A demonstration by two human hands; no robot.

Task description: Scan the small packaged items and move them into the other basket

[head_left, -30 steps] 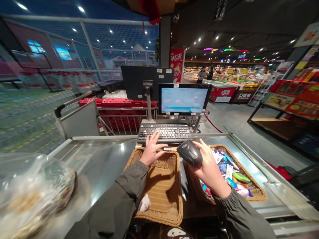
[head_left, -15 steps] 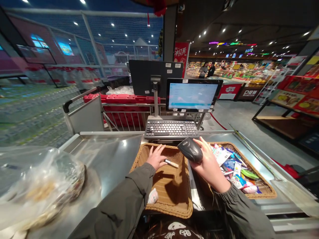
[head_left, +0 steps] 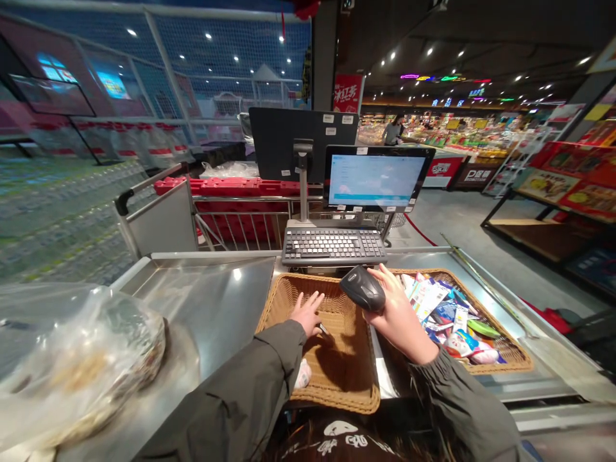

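Note:
My right hand point(head_left: 397, 314) is closed round a black handheld barcode scanner point(head_left: 362, 288), held over the gap between two wicker baskets. My left hand point(head_left: 307, 312) reaches down into the left wicker basket point(head_left: 289, 292), fingers spread, with a small thin item point(head_left: 324, 330) just under its fingertips; whether it still touches the item is unclear. A small white and pink packet point(head_left: 303, 374) lies near the basket's front. The right wicker basket point(head_left: 510, 356) holds several colourful small packets point(head_left: 445, 312).
A keyboard point(head_left: 333, 245), a lit screen point(head_left: 375, 179) and a black customer display point(head_left: 289, 141) stand behind the baskets. A clear plastic bag of goods point(head_left: 72, 359) rests on the steel counter point(head_left: 212, 301) at left. A shopping trolley point(head_left: 158, 218) and red crates are beyond.
My left hand has come back from the keyboard with a small thin item and lowered it into the left basket. The right hand has kept the scanner in about the same place.

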